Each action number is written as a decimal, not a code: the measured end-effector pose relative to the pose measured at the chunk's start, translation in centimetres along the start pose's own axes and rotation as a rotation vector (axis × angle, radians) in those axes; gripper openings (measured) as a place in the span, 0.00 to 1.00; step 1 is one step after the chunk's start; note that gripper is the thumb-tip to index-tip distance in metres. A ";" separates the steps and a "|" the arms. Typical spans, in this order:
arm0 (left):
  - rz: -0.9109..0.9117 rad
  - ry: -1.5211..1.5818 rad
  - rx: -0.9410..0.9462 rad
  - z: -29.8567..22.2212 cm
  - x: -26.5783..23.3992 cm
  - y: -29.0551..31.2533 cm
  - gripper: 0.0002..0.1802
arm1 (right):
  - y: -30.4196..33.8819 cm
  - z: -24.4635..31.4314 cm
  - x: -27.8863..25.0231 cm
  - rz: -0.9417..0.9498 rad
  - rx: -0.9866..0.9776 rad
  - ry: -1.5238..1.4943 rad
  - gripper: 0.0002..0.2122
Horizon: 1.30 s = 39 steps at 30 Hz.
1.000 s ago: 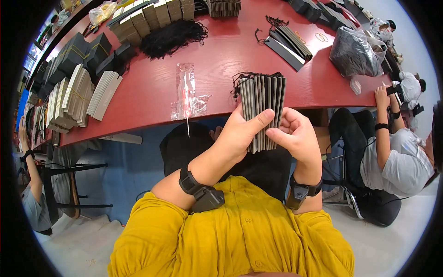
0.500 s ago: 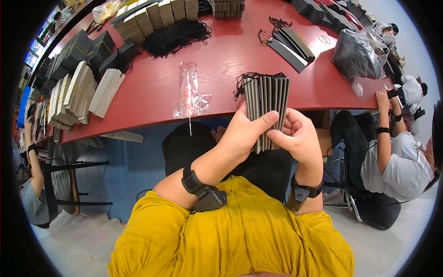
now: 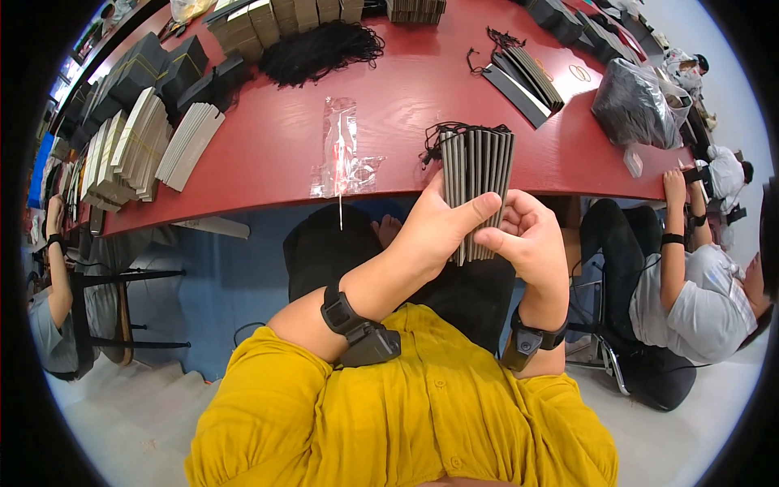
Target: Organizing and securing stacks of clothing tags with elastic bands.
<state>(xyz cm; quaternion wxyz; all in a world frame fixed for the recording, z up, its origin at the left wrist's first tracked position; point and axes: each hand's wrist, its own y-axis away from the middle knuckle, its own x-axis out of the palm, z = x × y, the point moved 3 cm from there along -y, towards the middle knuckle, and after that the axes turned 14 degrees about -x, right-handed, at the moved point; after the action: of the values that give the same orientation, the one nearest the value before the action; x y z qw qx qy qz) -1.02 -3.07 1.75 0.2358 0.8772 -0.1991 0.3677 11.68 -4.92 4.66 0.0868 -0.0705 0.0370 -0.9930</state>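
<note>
Both hands are in together here, the left hand clamped around a stack of thin grey cards and the right hand closed at its lower right side, the cards upright above the lap at the table's near edge, palms hiding their lower part. Over on the left, a clear wrapper lies with a slim tool, in it or on it, I can't tell; the crumpled grey bag hides its contents, and no lettering is readable.
</note>
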 end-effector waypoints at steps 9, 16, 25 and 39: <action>-0.023 -0.061 0.057 0.1 -0.2 -0.3 0.23 | 0.1 0.2 0.6 -0.027 0.003 0.023 0.19; -0.053 -0.068 0.042 -0.5 0.2 0.0 0.22 | 0.0 0.5 1.3 0.038 -0.074 0.175 0.24; -0.031 -0.043 0.065 -0.3 0.2 0.2 0.22 | 0.3 1.4 1.9 0.025 -0.068 0.284 0.23; 0.049 0.238 0.017 0.6 -0.4 -0.3 0.20 | 0.3 1.7 1.7 0.018 -0.041 0.218 0.22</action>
<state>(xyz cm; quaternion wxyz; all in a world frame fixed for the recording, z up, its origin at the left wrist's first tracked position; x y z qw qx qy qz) -0.73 -3.09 1.01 0.2414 0.8242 -0.1881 0.4765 10.36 -5.62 6.53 0.0895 0.0364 0.0672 -0.9930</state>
